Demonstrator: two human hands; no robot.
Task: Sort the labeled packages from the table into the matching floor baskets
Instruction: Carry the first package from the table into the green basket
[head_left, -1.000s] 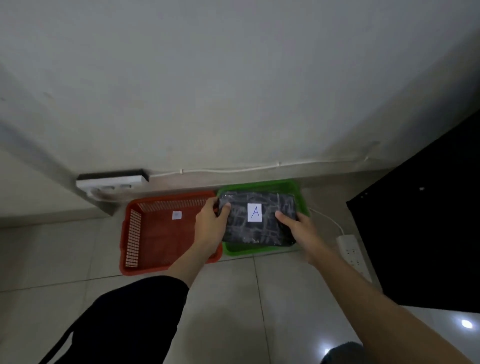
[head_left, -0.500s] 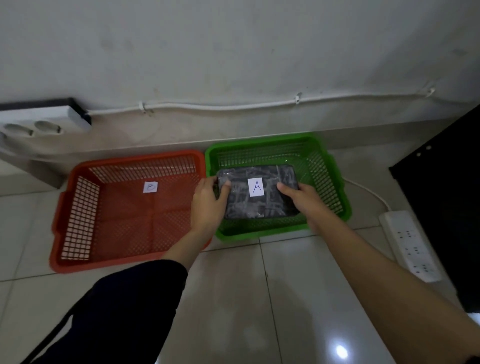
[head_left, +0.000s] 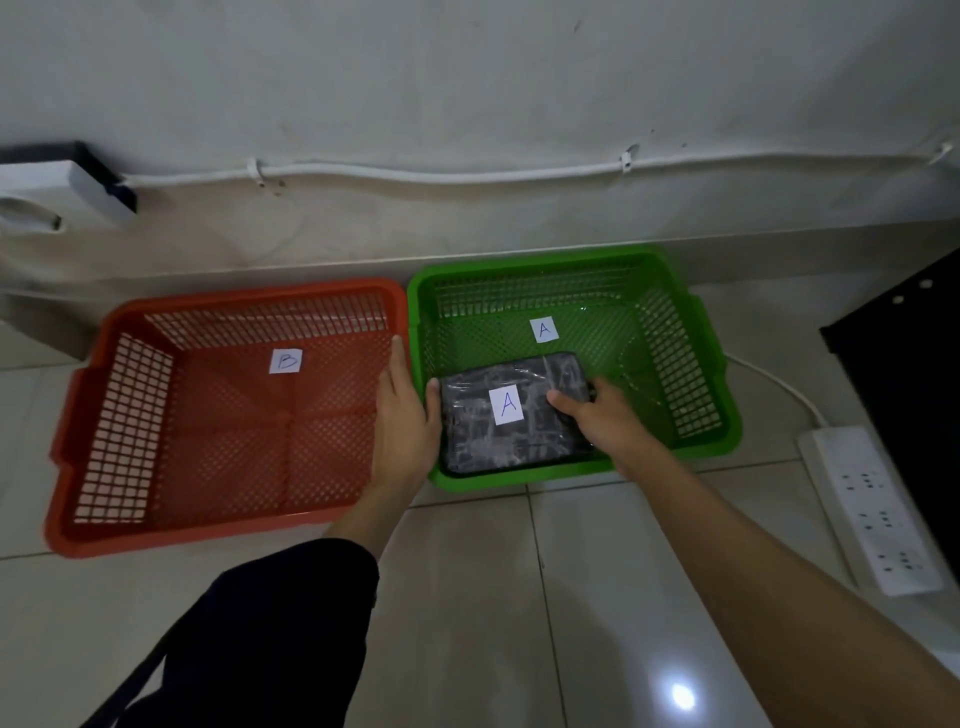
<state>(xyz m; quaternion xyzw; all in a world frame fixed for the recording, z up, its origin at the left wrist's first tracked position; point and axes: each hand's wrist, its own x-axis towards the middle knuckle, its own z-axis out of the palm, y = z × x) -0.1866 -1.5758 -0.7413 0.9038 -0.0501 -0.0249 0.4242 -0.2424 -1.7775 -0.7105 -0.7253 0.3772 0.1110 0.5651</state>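
Note:
A dark plastic-wrapped package (head_left: 478, 431) with a white label "A" sits low inside the green basket (head_left: 696, 374), near its front wall. My left hand (head_left: 405, 421) grips the package's left edge, thumb on top. On the package's right side, my right hand (head_left: 597, 421) holds it with the thumb over the top. The green basket carries an "A" label on its floor. Left of it, touching, stands the red basket (head_left: 124, 405), with only a "B" label on its floor.
Both baskets stand on pale floor tiles against a wall. A white power strip (head_left: 878, 514) and its cable lie on the floor right of the green basket. A black piece of furniture (head_left: 914, 374) fills the right edge. A white socket box (head_left: 57, 192) hangs on the wall at left.
The camera has come closer to the baskets. Both hands have lowered the package deeper into the green basket, toward its front, uncovering the basket's "A" label.

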